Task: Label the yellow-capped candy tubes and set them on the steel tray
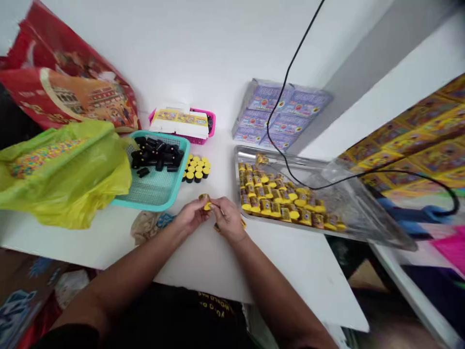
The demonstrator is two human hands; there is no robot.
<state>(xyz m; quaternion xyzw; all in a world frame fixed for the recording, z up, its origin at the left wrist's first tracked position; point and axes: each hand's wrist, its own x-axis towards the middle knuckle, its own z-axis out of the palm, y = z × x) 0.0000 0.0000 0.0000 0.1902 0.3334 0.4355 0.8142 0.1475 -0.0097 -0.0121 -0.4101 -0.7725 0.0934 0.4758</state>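
Above the white table, my left hand (192,214) pinches a small yellow-ended cylinder (207,206) that has a printed wrapper on its side. The fingertips of my right hand (228,219) are closed on the same piece from the other side. Partly hidden under my right hand lies something flat with yellow print, too covered to name. Left of the hands, black cylinders with yellow tops (196,168) stand upright in a close group. To the right, a metal tray (286,224) holds rows of wrapped yellow cylinders (276,194).
A teal basket (160,191) carries loose black pieces (158,154). Left of it sits a yellow-green plastic bag (98,169) with colourful beads. A crumpled cloth (145,227) lies near my left forearm. A black cable (286,72) hangs across the tray. Purple boxes (279,111) stand behind.
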